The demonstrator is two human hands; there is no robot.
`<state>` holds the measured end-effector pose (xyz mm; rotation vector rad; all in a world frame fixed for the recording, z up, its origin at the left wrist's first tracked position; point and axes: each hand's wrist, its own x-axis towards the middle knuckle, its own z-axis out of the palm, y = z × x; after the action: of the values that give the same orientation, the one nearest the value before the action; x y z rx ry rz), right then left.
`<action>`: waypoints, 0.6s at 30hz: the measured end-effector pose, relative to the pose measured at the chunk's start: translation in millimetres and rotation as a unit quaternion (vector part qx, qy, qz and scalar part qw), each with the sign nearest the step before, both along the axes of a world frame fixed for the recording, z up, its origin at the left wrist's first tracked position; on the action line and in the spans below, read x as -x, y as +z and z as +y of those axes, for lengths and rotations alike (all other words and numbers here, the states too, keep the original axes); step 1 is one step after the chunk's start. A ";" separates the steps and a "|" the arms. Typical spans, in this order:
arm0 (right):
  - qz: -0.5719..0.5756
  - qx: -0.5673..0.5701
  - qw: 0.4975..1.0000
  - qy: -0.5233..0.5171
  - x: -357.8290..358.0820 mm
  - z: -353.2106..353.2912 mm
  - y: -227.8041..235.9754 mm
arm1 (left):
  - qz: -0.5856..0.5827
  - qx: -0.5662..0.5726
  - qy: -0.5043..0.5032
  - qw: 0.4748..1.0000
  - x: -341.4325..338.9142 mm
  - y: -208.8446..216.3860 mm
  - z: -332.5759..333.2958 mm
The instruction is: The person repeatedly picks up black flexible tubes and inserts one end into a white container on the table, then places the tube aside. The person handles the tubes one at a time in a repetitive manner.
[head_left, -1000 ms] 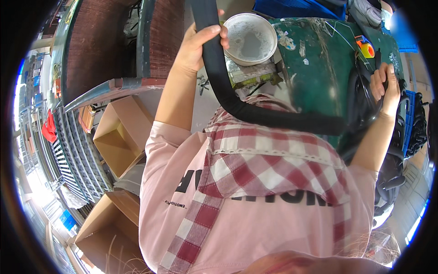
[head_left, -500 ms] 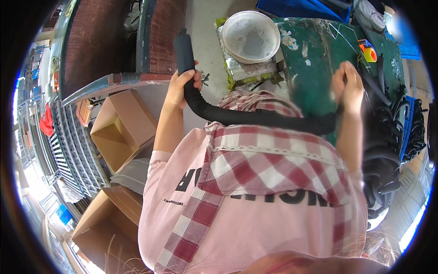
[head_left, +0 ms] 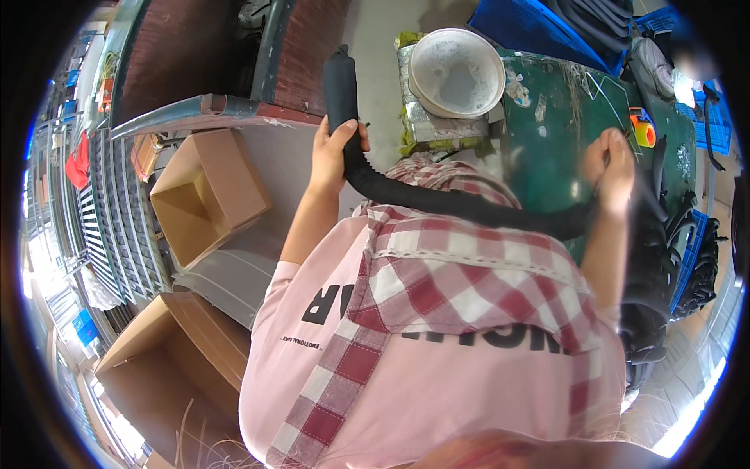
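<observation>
A long black tube with a soft, matte surface (head_left: 469, 208) lies across my lap over the checked apron. Its left part bends upward in a ribbed curve. My left hand (head_left: 333, 156) is closed around that upright part, with the tube's end standing above the fist. At the right, my right hand (head_left: 614, 168) is raised over the green tabletop edge, close to the tube's other end. Its fingers are pressed together and slightly blurred; what they hold, if anything, is hidden. The tube's right end disappears near that wrist.
A white bucket of sudsy liquid (head_left: 416, 92) stands on a wrapped pack beside the green table (head_left: 547, 156). An orange-yellow tape roll (head_left: 644, 133) sits at right, above a heap of black tubes (head_left: 644, 289). Cardboard boxes (head_left: 242, 187) stand left. Blue crates (head_left: 516, 31) are at the back.
The view has shifted, so the surroundings sit lower. My left hand keeps its grip on the tube. My right hand stays raised, its fingers closer together.
</observation>
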<state>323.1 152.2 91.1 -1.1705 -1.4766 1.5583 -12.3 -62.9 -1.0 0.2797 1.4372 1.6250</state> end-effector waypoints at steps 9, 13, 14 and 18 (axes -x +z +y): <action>0.120 0.029 0.990 0.070 -12.7 41.7 56.6 | 0.005 -0.213 -0.142 0.967 44.2 59.4 88.6; 0.116 0.036 0.992 0.018 -31.8 28.2 41.8 | 0.002 -0.185 -0.225 0.957 34.4 57.2 99.4; 0.108 0.036 0.994 -0.002 -36.1 22.8 40.4 | -0.012 -0.181 -0.237 0.954 29.9 53.0 100.0; 0.113 0.068 0.989 -0.061 -37.8 -6.1 25.2 | 0.020 -0.095 -0.225 0.969 19.6 40.7 74.8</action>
<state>360.9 146.1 116.3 -1.0972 -1.1462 1.6673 -31.9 11.8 39.7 0.7000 1.1413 1.3838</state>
